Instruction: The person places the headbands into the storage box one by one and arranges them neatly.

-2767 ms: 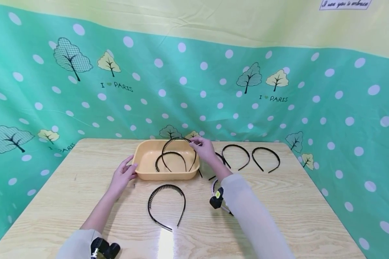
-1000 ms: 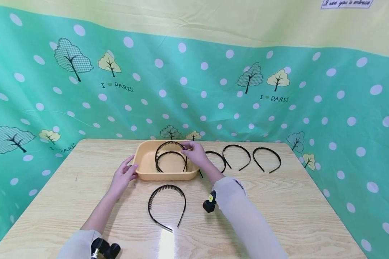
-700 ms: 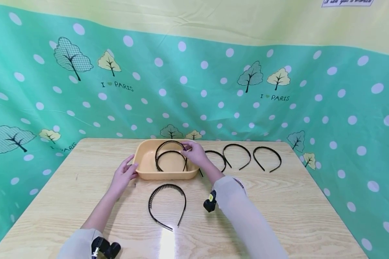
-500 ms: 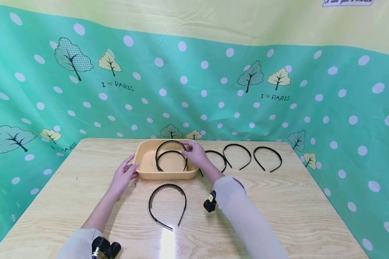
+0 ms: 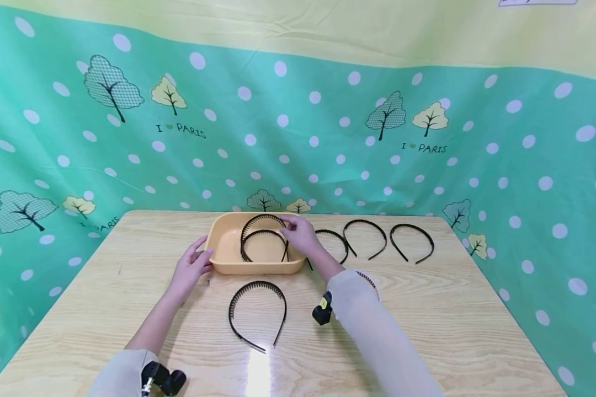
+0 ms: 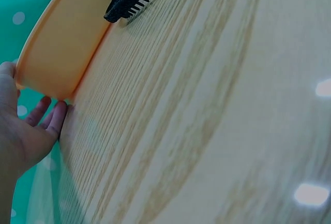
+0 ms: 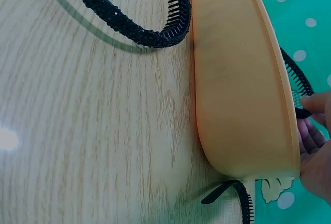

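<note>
My right hand pinches one side of a black toothed headband over the right part of a yellow-orange plastic basin. A second headband lies in the basin, partly overlapped by the held one. In the right wrist view the thumb and fingers grip the held headband just past the basin's rim. At the basin's left end, my left hand holds its side, thumb up at the rim and fingers low on the wall. Another black headband lies in front of the basin.
Right of the basin lie more black headbands: one partly behind the right hand, a middle one and a far-right one. A pale headband is mostly hidden by the right sleeve. A green patterned cloth hangs behind the wooden table.
From 2.8 seconds to one second ago, the right hand brought the held headband left and lower in the basin, overlapping the other one. Since then both hands have stayed in place; the view has shifted slightly.
</note>
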`<action>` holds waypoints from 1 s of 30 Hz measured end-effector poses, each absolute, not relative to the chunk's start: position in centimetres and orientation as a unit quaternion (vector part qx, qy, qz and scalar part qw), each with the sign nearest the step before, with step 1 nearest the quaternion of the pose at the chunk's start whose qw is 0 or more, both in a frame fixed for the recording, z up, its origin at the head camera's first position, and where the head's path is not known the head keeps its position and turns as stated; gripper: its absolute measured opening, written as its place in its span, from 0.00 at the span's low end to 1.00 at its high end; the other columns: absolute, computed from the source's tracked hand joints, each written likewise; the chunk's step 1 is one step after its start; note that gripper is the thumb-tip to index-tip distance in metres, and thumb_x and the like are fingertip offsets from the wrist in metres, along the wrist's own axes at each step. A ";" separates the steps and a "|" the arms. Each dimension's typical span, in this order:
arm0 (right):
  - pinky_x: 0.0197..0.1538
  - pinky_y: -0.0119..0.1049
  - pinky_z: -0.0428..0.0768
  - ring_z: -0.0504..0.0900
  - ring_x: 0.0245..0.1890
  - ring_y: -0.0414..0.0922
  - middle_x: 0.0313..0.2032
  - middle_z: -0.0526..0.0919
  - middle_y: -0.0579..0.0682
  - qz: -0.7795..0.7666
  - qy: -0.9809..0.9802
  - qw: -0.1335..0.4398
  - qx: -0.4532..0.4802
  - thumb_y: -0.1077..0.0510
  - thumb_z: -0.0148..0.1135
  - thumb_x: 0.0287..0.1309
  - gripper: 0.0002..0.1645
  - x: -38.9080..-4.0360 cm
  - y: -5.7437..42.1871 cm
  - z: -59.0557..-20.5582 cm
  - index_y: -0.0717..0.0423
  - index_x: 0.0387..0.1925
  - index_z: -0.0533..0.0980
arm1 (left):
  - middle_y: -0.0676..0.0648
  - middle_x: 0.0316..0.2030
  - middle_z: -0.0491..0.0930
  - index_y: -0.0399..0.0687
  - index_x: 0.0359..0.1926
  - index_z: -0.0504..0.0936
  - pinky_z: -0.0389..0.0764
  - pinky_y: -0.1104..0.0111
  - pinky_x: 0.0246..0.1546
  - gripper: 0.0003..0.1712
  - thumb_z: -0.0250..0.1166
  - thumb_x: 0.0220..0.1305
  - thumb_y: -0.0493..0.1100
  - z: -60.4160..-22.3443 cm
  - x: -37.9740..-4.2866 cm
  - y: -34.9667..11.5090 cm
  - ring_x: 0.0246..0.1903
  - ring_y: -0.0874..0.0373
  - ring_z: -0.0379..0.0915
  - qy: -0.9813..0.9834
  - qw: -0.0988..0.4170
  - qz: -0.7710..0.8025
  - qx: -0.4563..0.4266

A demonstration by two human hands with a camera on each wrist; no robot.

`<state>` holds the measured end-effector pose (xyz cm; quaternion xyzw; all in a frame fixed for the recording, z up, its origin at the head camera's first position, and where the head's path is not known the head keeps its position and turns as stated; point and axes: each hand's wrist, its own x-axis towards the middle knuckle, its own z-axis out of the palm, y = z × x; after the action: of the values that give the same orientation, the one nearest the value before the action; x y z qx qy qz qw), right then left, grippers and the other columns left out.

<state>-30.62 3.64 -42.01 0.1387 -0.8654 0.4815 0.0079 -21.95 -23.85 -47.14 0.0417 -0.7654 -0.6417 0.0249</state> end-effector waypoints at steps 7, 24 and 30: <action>0.23 0.24 0.68 0.68 0.25 0.39 0.27 0.72 0.48 0.495 -0.859 0.004 0.128 0.64 0.61 0.58 0.20 -30.5 3.6 -41.7 0.55 0.53 0.77 | 0.26 0.57 0.67 0.48 0.72 0.52 0.82 0.72 0.46 0.37 0.52 0.69 0.55 -47.1 -22.0 -23.9 0.36 0.73 0.76 -0.767 0.029 -0.640 0.038; 0.21 0.24 0.66 0.67 0.23 0.38 0.27 0.73 0.48 0.496 -0.860 -0.010 0.119 0.62 0.59 0.60 0.19 -30.4 3.6 -41.4 0.52 0.54 0.77 | 0.26 0.58 0.66 0.48 0.72 0.51 0.82 0.71 0.47 0.37 0.52 0.69 0.55 -47.2 -21.9 -24.0 0.36 0.74 0.76 -0.763 0.024 -0.644 0.037; 0.20 0.24 0.65 0.67 0.22 0.38 0.25 0.72 0.46 0.503 -0.856 -0.015 0.121 0.63 0.58 0.60 0.19 -30.8 3.4 -41.6 0.53 0.54 0.77 | 0.28 0.59 0.66 0.50 0.72 0.52 0.81 0.71 0.47 0.35 0.51 0.70 0.53 -47.1 -21.8 -23.9 0.36 0.75 0.74 -0.759 0.024 -0.649 0.043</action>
<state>-30.75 3.44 -41.63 0.1211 -0.8557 0.5028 -0.0153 -21.84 -23.89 -47.10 0.0429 -0.7590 -0.6492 0.0236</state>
